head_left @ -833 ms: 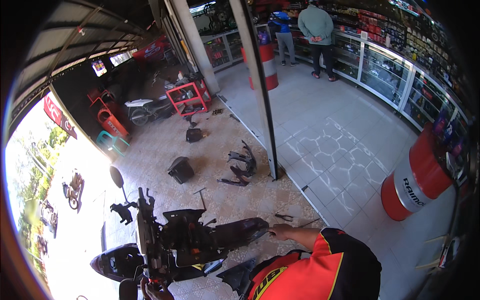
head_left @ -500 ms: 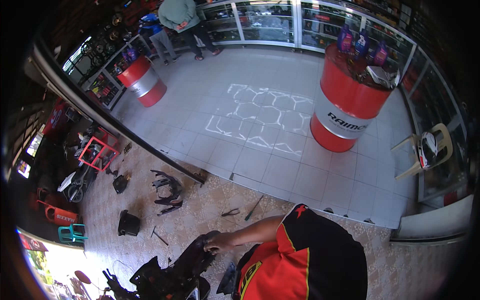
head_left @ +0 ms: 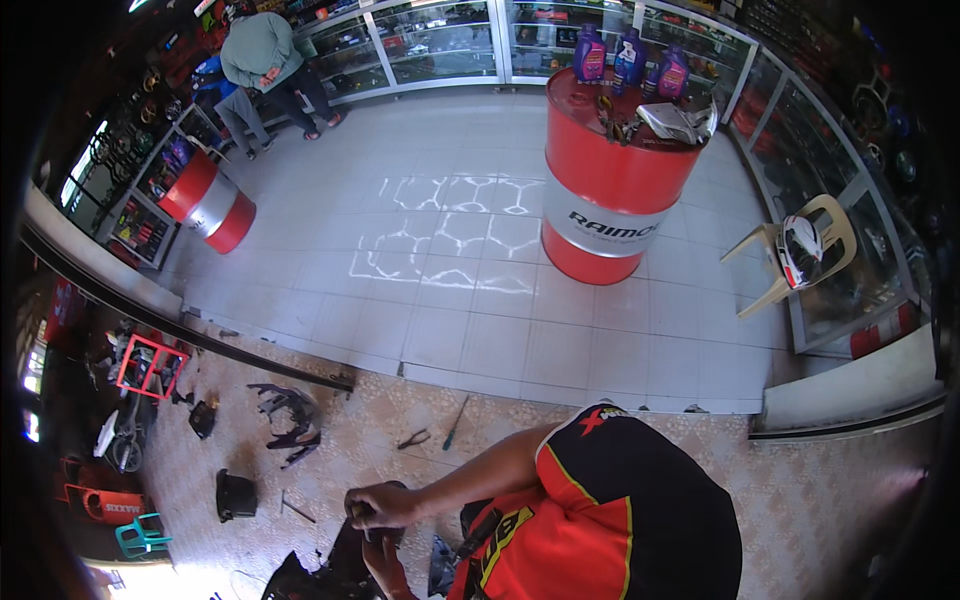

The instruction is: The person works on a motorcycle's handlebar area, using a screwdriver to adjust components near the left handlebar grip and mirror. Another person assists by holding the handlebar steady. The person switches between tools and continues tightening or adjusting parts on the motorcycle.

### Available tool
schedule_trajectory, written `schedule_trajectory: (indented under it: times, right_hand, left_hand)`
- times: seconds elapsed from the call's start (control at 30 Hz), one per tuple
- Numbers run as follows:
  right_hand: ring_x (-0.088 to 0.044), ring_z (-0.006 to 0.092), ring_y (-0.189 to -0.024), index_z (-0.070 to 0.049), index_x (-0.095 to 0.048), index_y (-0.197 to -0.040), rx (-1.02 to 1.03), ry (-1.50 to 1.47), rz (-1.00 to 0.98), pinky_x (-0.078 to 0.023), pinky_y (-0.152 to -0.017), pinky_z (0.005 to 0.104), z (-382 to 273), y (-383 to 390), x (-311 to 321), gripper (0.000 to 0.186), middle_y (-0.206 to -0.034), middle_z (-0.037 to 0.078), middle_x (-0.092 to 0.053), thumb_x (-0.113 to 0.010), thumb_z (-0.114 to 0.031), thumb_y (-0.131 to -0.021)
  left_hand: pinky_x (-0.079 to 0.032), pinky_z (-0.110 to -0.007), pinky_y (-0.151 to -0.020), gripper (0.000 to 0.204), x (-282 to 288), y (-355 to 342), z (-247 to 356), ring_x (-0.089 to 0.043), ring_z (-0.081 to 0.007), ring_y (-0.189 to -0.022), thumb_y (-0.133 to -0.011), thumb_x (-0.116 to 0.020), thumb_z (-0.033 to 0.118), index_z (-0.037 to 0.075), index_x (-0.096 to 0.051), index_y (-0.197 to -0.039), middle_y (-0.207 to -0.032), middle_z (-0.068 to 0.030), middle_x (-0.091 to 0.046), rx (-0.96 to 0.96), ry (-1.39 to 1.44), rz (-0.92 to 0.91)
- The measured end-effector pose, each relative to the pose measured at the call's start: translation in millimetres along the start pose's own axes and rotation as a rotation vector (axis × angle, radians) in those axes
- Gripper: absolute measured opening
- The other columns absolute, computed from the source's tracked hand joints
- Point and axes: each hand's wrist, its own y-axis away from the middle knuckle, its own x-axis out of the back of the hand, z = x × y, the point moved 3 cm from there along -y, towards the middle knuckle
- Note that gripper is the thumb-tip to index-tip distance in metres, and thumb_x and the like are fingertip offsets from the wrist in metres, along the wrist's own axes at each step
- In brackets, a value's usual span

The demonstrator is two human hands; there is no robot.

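Note:
My right hand [head_left: 375, 505], on the arm reaching across from my red-and-black sleeve, is closed at the tail of a dark, partly stripped motorcycle [head_left: 310, 578]; what its fingers grip is too small to make out. Just below it, my left hand [head_left: 383, 560] has its fingers curled against the same area, their hold partly hidden. Beyond them on the patterned floor lie pliers [head_left: 413, 439], a screwdriver [head_left: 453, 428], a T-handled tool [head_left: 298, 508], a black plastic bin [head_left: 236, 494] and loose dark body panels [head_left: 288, 422].
Two people [head_left: 262, 55] stand at glass display cases [head_left: 422, 45]. Red drums [head_left: 610, 170] carry bottles; a chair [head_left: 760, 260] holds a helmet [head_left: 800, 250]. A metal post [head_left: 270, 365] stands at the tiled floor's edge. A red rack [head_left: 150, 365], parked scooter [head_left: 122, 440] and teal chair [head_left: 140, 535] are leftward.
My view has swung right toward the shop interior, pushing the motorcycle low in the picture. My left hand has moved from the handlebar area to beside my right hand at the tail.

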Motion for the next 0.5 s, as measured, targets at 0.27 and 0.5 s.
schedule_trajectory:
  times: [0.27, 0.5]
  right_hand:
    - [-0.066, 0.0197, -0.106, -0.004, -0.059, -0.134, -0.137, 0.032, -0.115, -0.056, -0.093, 0.0364, 120.2, 79.0, 91.6, 0.054, -0.120, 0.010, -0.067, -0.075, -0.035, -0.093]
    - [-0.073, 0.0398, -0.093, 0.001, -0.075, -0.106, -1.294, 1.132, -0.187, -0.056, -0.081, 0.0497, 257.5, 391.9, 242.4, 0.050, -0.101, 0.025, -0.074, -0.070, -0.046, -0.087]
  left_hand:
    - [-0.048, -0.042, -0.065, 0.030, -23.4, -2.1, -54.1, -0.064, -0.0267, -0.069, -0.098, -0.067, 0.028, -0.002, -0.068, -0.098, -0.077, -0.0184, -0.067, 0.096, -0.451, -0.194]
    - [-0.045, -0.037, -0.063, 0.034, -4.2, 42.4, -144.9, -0.054, -0.0136, -0.067, -0.097, -0.069, 0.032, -0.001, -0.069, -0.096, -0.071, -0.0096, -0.063, 0.417, -0.233, -0.239]
